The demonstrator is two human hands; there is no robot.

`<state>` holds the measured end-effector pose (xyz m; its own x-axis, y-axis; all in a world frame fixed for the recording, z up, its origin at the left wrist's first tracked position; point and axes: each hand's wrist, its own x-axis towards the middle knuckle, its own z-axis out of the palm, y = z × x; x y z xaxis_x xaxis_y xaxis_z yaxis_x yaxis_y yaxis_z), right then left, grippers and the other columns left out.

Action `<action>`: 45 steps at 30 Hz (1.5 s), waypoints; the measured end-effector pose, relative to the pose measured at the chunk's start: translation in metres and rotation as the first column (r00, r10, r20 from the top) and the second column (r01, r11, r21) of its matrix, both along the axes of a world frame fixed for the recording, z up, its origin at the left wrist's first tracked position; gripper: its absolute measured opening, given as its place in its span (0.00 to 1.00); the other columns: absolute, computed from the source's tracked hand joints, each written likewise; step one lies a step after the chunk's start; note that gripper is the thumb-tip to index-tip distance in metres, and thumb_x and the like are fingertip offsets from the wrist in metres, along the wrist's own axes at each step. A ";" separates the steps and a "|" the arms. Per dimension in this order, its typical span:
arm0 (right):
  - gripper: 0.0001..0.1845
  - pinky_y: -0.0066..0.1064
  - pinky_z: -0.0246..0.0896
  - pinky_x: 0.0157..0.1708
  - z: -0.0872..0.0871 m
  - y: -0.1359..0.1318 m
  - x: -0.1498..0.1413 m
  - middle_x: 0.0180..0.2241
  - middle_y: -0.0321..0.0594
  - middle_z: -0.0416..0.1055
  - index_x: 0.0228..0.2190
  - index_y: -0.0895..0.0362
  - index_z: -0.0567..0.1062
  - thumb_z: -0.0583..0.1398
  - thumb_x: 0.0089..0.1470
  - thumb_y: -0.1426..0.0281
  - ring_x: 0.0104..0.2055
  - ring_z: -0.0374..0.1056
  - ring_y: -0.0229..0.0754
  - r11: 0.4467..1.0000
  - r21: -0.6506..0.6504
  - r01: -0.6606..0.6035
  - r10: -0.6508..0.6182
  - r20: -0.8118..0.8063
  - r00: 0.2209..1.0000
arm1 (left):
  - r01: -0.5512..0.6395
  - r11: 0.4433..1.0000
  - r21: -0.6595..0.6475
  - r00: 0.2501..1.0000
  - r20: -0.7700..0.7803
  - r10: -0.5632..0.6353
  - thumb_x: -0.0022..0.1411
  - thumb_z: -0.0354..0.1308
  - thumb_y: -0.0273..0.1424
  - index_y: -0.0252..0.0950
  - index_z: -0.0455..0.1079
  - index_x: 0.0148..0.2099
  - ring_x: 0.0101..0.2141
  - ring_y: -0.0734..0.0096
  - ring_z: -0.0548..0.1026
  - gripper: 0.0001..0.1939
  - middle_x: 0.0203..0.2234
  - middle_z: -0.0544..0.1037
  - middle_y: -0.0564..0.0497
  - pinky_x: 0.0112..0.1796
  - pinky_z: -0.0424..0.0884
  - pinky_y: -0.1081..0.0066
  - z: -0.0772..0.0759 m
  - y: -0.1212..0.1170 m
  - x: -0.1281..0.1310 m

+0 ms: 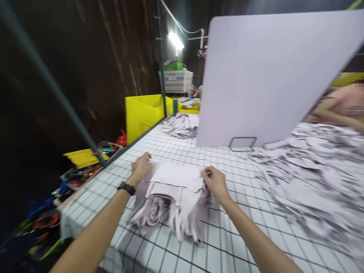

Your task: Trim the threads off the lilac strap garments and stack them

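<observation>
A stack of flat white pieces (176,175), probably cloth, lies in front of me on a white table (236,235) with dark grid lines. Narrow white strips (153,212) dangle in loops and bunches from its near side. My left hand (141,166), below a wrist with a black band, is closed at the far left corner of the top white piece. At the right edge of that same piece, my right hand (214,182) pinches with thumb and fingers. The fingertips of the left hand are partly hidden, and the picture is slightly blurred.
A large pale board (256,79) stands across the far side on a wire foot. Heaped white pieces (318,178) cover the right, with a smaller pile (182,125) behind. Yellow bins (145,113) and colourful clutter (76,174) lie left. Another person (341,106) sits at right.
</observation>
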<state>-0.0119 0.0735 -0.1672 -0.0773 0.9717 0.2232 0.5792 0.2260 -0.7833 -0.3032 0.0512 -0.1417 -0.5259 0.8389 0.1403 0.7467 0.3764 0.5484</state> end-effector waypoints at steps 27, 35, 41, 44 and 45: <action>0.26 0.30 0.54 0.23 0.097 -0.081 0.243 0.18 0.36 0.64 0.19 0.53 0.67 0.55 0.58 0.47 0.23 0.61 0.40 0.984 0.098 0.148 -0.171 0.306 0.936 | 0.774 0.469 0.425 0.415 0.218 -0.883 0.64 0.57 0.29 0.37 0.71 0.47 0.48 0.58 0.73 0.10 0.46 0.77 0.44 0.49 0.72 0.59 0.016 -0.037 0.334; 0.26 0.29 0.61 0.21 0.119 -0.126 0.236 0.26 0.39 0.72 0.32 0.56 0.74 0.66 0.50 0.46 0.23 0.66 0.39 0.945 -0.282 -0.168 0.088 -0.277 0.957 | 0.782 0.527 0.332 0.407 0.368 -0.836 0.51 0.59 0.19 0.37 0.67 0.28 0.29 0.67 0.73 0.08 0.26 0.77 0.52 0.30 0.65 0.70 -0.002 -0.038 0.367; 0.11 0.32 0.55 0.25 0.105 -0.133 0.257 0.25 0.39 0.73 0.29 0.52 0.74 0.64 0.46 0.59 0.26 0.67 0.46 0.945 0.151 0.289 -0.323 0.326 0.888 | 0.691 0.635 0.346 0.561 0.296 -0.773 0.46 0.54 0.13 0.37 0.67 0.29 0.24 0.72 0.66 0.13 0.20 0.69 0.57 0.26 0.57 0.73 0.011 -0.038 0.334; 0.09 0.34 0.52 0.25 0.090 -0.130 0.271 0.28 0.44 0.76 0.33 0.52 0.75 0.60 0.48 0.62 0.28 0.69 0.51 0.827 0.320 0.463 -0.562 0.476 0.676 | 0.677 0.639 0.364 0.602 0.225 -0.766 0.43 0.52 0.12 0.37 0.66 0.28 0.24 0.72 0.63 0.15 0.19 0.66 0.58 0.26 0.53 0.72 0.029 -0.040 0.309; 0.10 0.35 0.51 0.25 0.084 -0.129 0.275 0.29 0.46 0.77 0.34 0.52 0.76 0.59 0.48 0.64 0.29 0.69 0.53 0.810 0.325 0.489 -0.585 0.506 0.634 | 0.674 0.638 0.372 0.609 0.208 -0.765 0.42 0.51 0.12 0.37 0.66 0.28 0.24 0.72 0.63 0.15 0.19 0.65 0.58 0.26 0.53 0.72 0.035 -0.041 0.301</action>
